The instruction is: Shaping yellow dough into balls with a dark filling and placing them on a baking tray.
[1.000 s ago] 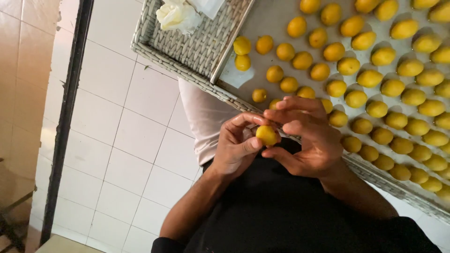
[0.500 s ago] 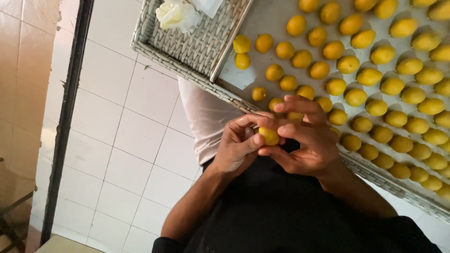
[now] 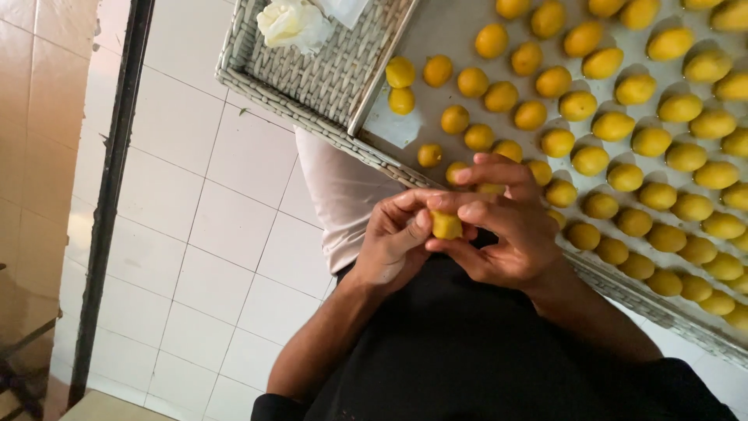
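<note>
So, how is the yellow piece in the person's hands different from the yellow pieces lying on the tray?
The piece in the hands is pinched between fingers of the left hand and the right hand, above the person's lap; the tray pieces lie untouched in rows on the woven tray. The held one looks more squared off; the tray ones are rounded ovals. Both share the same yellow colour.

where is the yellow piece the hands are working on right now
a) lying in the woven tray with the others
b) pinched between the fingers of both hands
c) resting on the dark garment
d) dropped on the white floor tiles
b: the yellow piece sits between the fingertips of the left hand and right hand, held in front of the woven tray, not lying in it.
</note>
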